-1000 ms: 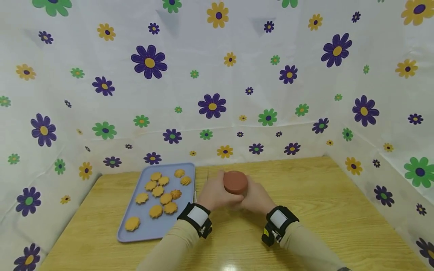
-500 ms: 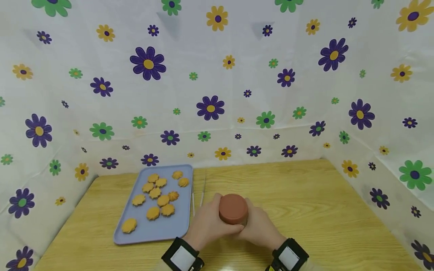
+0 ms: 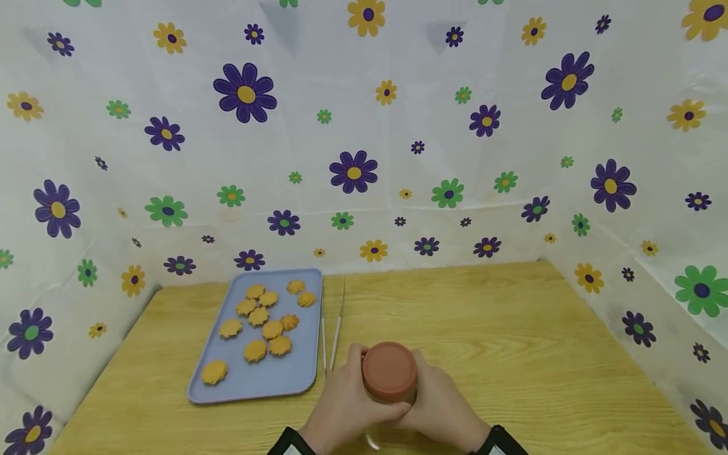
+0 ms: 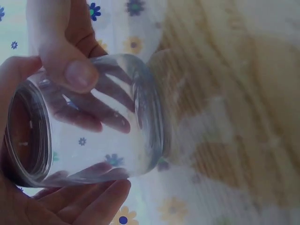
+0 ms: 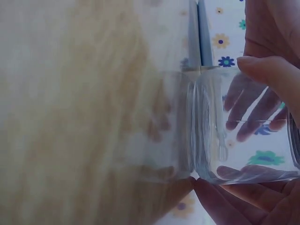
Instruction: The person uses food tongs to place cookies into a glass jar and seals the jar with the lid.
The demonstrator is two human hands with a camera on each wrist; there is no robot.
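Glass jar [image 4: 86, 150] with a terracotta-coloured lid [image 3: 390, 370] is upright at or just above the wood-grain tabletop [image 3: 489, 328], right of the lilac tray [image 3: 196, 395], the fingers of the left hand [image 3: 348, 403] and right hand [image 3: 443, 403] gripping its sides. Good handling wants even pressure from the 2 hands (smooth glass may slip), a level base, and clearance from the 2 slim tools [image 3: 337, 335].

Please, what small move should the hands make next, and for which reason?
Probably the right hand should shift its grip to the lid while the left hand steadies the jar. The lid covers the jar's top, both hands grip the jar, and it is upright with its base apparently at the table, so one hand may be enough to hold it.
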